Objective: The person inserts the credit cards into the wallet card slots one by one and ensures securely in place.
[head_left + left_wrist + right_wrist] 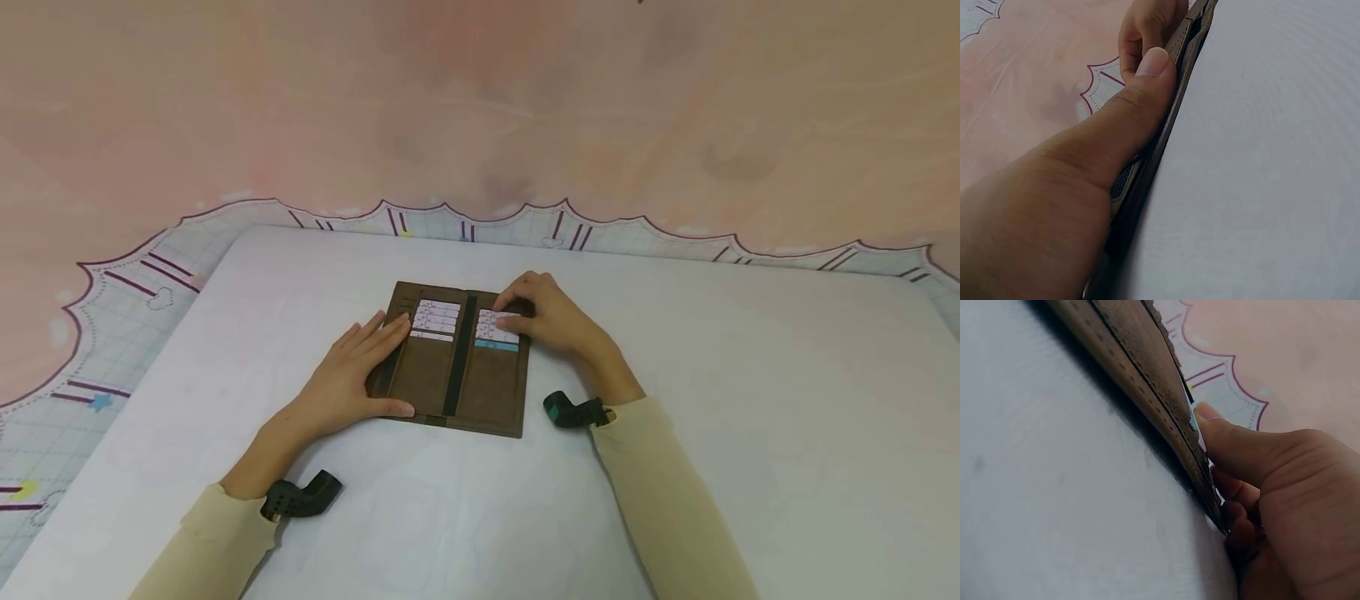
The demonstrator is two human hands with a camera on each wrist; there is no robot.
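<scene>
A brown bifold wallet [427,375] lies spread open on the white tabletop, with white cards [435,317] stacked in its left slots. More white cards sit in the right slots, above a blue card [497,345]. My left hand [348,375] rests on the wallet's left side, fingers stretched out and thumb [1147,72] along the near edge. Over the upper right slots, my right hand [551,312] has its thumb and forefinger pinching at a white card, which they partly cover. In the right wrist view the thumb [1229,434] lies against the card edges and the other fingers are curled.
The white tabletop [750,417] surrounds the wallet. Behind it runs a scalloped, patterned cloth border [480,223] beside a pinkish cloth [480,100]. Each wrist carries a black camera mount, one on the left [300,496] and one on the right [573,411].
</scene>
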